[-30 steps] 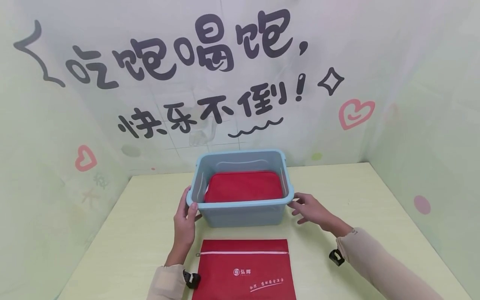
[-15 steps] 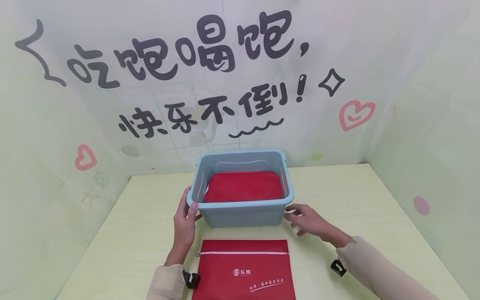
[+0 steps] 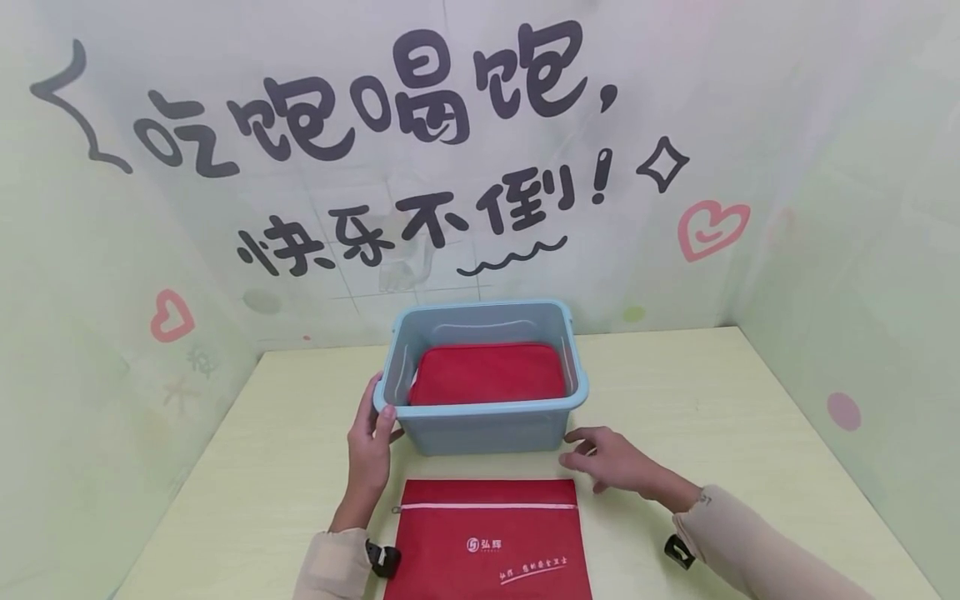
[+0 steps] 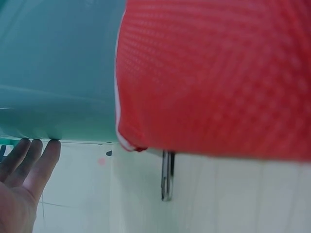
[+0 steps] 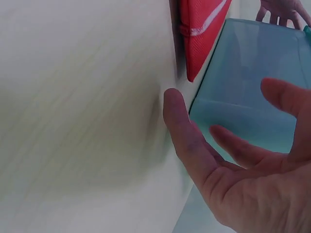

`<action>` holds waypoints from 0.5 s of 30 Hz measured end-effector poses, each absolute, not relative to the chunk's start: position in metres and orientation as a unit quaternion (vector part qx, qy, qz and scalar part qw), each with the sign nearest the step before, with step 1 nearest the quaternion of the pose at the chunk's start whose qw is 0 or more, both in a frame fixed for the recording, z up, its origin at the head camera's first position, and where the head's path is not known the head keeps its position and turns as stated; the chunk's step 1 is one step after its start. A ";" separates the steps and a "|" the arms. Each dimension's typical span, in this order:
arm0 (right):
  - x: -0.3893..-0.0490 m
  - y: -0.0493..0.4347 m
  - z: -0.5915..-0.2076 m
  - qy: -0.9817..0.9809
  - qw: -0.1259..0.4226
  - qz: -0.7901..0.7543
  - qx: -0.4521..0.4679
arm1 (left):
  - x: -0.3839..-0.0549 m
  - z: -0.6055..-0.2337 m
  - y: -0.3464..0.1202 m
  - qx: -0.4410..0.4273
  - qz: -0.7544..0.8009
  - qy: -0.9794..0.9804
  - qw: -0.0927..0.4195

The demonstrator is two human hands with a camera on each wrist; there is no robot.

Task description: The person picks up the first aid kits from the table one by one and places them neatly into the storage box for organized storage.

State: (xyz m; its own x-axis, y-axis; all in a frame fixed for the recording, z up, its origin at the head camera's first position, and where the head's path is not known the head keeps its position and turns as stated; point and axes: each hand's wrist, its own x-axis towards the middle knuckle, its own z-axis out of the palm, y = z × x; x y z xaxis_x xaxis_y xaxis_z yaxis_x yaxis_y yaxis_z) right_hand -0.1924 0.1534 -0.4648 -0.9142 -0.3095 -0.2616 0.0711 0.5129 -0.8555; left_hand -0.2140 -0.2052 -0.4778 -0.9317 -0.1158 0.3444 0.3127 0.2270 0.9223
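A light blue plastic storage bin (image 3: 480,431) stands at the back of the table with a red fabric bag (image 3: 487,372) inside it. My left hand (image 3: 370,450) holds the bin's front left corner, thumb at the front rim and fingers along the left side; the left wrist view shows its fingers (image 4: 43,167) reaching the bin wall. A flat red zip pouch (image 3: 487,533), with a white zipper line and printed lettering, lies in front of the bin. My right hand (image 3: 611,461) hovers by the bin's lower right corner, fingers loosely bent and nothing in them, near the pouch's upper right corner.
The pale wooden table (image 3: 712,400) is enclosed by printed wall sheets (image 3: 480,167) at the back and on both sides. Black straps (image 3: 384,558) sit on both wrists. A metal zipper pull (image 4: 167,175) hangs off the pouch's left side.
My right hand has left the bin's right rim and moved down and slightly left, toward the gap between bin and pouch. The left hand, bin and pouch stay where they were.
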 end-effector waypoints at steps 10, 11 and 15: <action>-0.186 0.145 -0.469 0.861 0.198 -0.444 -0.149 | -0.213 -0.479 -0.206 -0.072 -0.618 -0.763 0.173; -0.186 0.143 -0.469 0.864 0.195 -0.437 -0.157 | -0.213 -0.479 -0.206 -0.073 -0.618 -0.763 0.173; -0.184 0.138 -0.470 0.867 0.182 -0.418 -0.199 | -0.213 -0.480 -0.207 -0.075 -0.618 -0.762 0.176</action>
